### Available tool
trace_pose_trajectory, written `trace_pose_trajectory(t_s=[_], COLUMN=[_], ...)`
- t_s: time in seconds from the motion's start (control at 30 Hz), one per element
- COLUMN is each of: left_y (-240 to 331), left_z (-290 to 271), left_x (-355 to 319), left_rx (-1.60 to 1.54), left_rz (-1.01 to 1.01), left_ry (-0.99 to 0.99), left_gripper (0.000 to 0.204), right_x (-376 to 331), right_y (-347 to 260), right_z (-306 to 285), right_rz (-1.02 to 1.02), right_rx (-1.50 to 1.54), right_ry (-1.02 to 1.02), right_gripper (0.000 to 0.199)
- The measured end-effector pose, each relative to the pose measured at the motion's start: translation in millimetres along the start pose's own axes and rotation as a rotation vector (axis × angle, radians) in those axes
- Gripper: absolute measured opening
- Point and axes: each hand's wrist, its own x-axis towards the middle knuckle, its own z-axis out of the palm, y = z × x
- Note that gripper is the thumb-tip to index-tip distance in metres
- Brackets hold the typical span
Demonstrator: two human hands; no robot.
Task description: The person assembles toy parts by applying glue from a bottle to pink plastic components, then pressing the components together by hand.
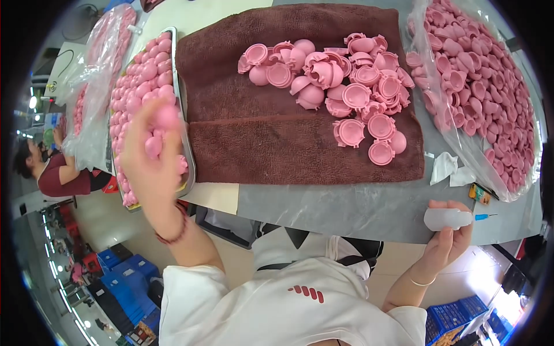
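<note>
While the right hand [447, 233] grips a small white squeeze bottle [449, 218] at the counter [346, 207] edge, nozzle pointing right, the left hand [151, 155] is blurred over the metal tray [186, 115] left of the brown towel [277, 144], apparently pinching a pink ball [168, 117]. Beyond, pink caps [346, 86] heap on the towel.

L hand [151, 151] w/ pink piece [168, 117] over metal tray [186, 124]; R hand [449, 230] round small glue bottle [447, 218].

head view, looking down, close over table [346, 207]
</note>
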Motion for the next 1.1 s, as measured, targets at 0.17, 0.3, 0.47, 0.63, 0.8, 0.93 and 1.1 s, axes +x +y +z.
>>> trace_pose_trajectory(t_s=[0.17, 0.3, 0.47, 0.63, 0.8, 0.93, 1.1], left_y=[-40, 12, 39, 32, 32, 46, 87], left_z=[-22, 8, 59, 68, 72, 62, 49], left_x=[35, 25, 14, 21, 20, 15, -32], left_rx=[0.310, 0.044, 0.040, -0.070, -0.037, -0.178, -1.259], left_rz=[0.010, 0.133, 0.377, 0.170, 0.285, 0.159, -0.108], left_ry=[0.151, -0.067, -0.408, -0.372, -0.251, -0.133, -0.376], left_gripper=[0.029, 0.027, 0.037, 0.031, 0.023, 0.023, 0.023], right_x=[5, 4, 3, 3, 2, 5, 5], right_y=[-2, -3, -2, -4, -4, -3, -19], right_z=[7, 8, 6, 7, 5, 6, 17], right_rz=[-0.005, 0.009, 0.003, 0.008, -0.010, -0.026, 0.053], right_rx=[0.026, 0.023, 0.026, 0.027, 0.041, 0.058, 0.306], right_ry=[-0.003, 0.023, 0.003, -0.003, -0.012, 0.112, 0.110], right_gripper=[0.041, 0.043, 0.045, 0.046, 0.047, 0.048, 0.052])
